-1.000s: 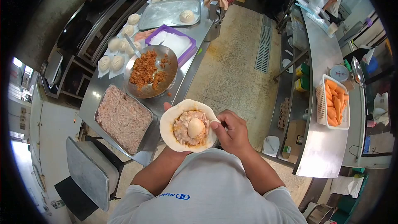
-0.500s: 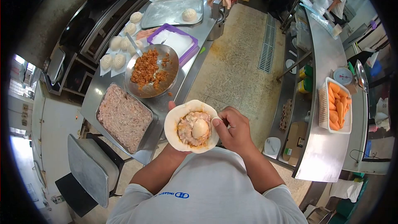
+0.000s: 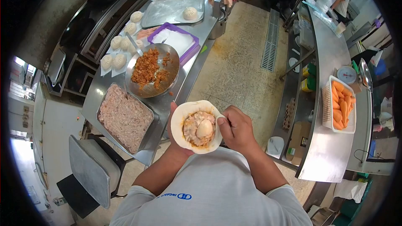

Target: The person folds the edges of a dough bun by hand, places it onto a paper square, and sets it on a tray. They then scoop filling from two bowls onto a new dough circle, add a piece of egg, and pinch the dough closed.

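Note:
A round white dough wrapper (image 3: 178, 121) faces up in front of my chest. Meat filling (image 3: 191, 130) with reddish-brown bits sits at its middle, and a pale egg-like piece (image 3: 204, 128) rests in the filling. My left hand (image 3: 179, 150) cradles the wrapper from beneath; its thumb shows at the left side and most of its fingers are hidden. On the right, my right hand (image 3: 237, 129) pinches the wrapper's edge between thumb and fingers. Ahead on the steel table are a metal bowl (image 3: 173, 79) of reddish-brown minced filling with a utensil in it and a tray of pale ground meat (image 3: 125, 117).
Several pleated buns (image 3: 119, 61) sit on paper squares along the left table. A purple tray (image 3: 190, 52) with white contents lies beside a metal tray (image 3: 155, 14). At right, a basket (image 3: 324, 113) of carrots stands on a steel counter. Other people (image 3: 341, 2) are at the far end.
The wrapper has turned slightly in my hands, and its right edge is now drawn up at my right hand's pinch. The egg-like piece has shifted slightly right.

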`<act>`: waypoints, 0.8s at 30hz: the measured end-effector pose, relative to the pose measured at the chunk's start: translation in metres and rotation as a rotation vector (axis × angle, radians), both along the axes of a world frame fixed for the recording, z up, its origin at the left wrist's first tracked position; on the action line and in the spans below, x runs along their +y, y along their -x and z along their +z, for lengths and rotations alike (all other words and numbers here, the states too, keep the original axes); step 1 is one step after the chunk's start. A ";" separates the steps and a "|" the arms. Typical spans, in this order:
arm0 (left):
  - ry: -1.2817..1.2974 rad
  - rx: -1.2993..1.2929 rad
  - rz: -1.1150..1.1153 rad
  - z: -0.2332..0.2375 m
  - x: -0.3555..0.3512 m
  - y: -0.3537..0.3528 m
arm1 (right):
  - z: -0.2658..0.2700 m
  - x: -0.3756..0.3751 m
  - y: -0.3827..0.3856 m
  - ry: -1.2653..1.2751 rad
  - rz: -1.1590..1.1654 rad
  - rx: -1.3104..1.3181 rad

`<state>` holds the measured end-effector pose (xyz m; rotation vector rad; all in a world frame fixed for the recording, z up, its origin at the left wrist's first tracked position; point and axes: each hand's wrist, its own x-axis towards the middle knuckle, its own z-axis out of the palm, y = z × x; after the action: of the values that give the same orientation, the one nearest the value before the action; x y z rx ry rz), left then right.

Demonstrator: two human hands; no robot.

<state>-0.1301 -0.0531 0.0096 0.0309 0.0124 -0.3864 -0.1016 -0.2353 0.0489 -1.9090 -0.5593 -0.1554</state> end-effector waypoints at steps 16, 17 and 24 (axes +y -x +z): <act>-0.224 0.011 0.069 0.022 0.002 0.002 | -0.001 -0.009 -0.007 0.070 0.061 -0.039; -0.238 0.010 0.079 0.022 0.001 0.002 | 0.004 -0.010 -0.006 0.068 0.074 -0.020; -0.278 -0.044 0.010 0.014 0.009 0.000 | 0.004 -0.002 -0.012 0.027 0.054 0.045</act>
<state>-0.1300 -0.0442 0.0234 0.3136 0.0224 -0.3722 -0.0898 -0.2374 0.0532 -1.9168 -0.5841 -0.0699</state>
